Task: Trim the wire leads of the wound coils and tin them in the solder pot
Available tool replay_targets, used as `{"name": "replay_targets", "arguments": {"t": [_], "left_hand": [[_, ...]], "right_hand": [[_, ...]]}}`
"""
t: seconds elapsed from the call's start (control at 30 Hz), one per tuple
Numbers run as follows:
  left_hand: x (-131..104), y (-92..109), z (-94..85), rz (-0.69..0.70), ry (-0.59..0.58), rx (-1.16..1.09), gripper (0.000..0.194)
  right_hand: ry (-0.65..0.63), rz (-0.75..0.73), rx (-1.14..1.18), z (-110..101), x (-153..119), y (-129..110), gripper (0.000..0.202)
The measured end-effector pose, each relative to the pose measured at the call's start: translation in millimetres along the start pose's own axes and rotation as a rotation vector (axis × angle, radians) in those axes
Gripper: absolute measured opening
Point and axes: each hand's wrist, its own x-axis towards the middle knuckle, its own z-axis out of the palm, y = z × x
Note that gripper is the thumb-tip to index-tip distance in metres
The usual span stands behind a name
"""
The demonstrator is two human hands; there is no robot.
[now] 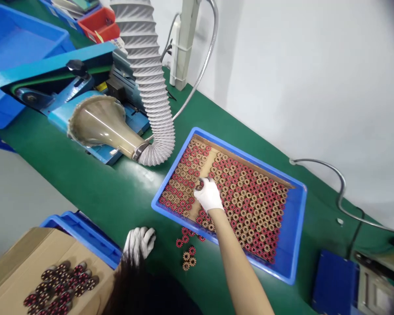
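My right hand (208, 194), in a white glove, is over the bare cardboard strip of a blue tray (300, 227). Its fingers are closed around a small round slotted part (200, 186), which resembles a motor core and is partly hidden by the glove. On both sides of the strip lie dense rows of toothed round parts (246, 201) in red and copper tones. My left hand (140, 243), also gloved in white, rests on the green bench with loosely bent fingers and nothing visible in it. Between the hands, several loose round parts (186, 256) lie near the tray's front edge.
A cardboard box (22, 258) at lower left bears a heap of dark round parts (61, 286). Behind stand a blue belt machine (65, 105) and a grey ribbed hose (149, 83). Blue bins (22, 37) and a red bin (100, 24) sit farther left.
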Motion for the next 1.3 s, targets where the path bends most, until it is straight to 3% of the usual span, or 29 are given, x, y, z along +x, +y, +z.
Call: {"name": "replay_targets", "arguments": {"t": [0.17, 0.4, 0.67, 0.9, 1.3], "left_hand": [[2, -2, 2.2, 0.016, -0.052, 0.042, 0.013], [-5, -10, 15.9, 0.053, -0.038, 0.053, 0.017], [-15, -11, 24.4, 0.022, -0.02, 0.039, 0.02], [-9, -7, 19.3, 0.006, -0.003, 0.038, 0.015], [-5, -5, 16.6, 0.005, 0.04, 0.024, 0.014]], "right_hand": [[-0.09, 0.05, -0.185, 15, 13, -2, 0.041], [-0.179, 0.039, -0.268, 20, 19, 4, 0.054], [-0.085, 0.11, -0.367, 16, 8, 3, 0.034], [-0.083, 0.116, -0.437, 17, -3, -4, 0.025], [-0.032, 0.148, -0.395, 28, -16, -5, 0.024]]}}
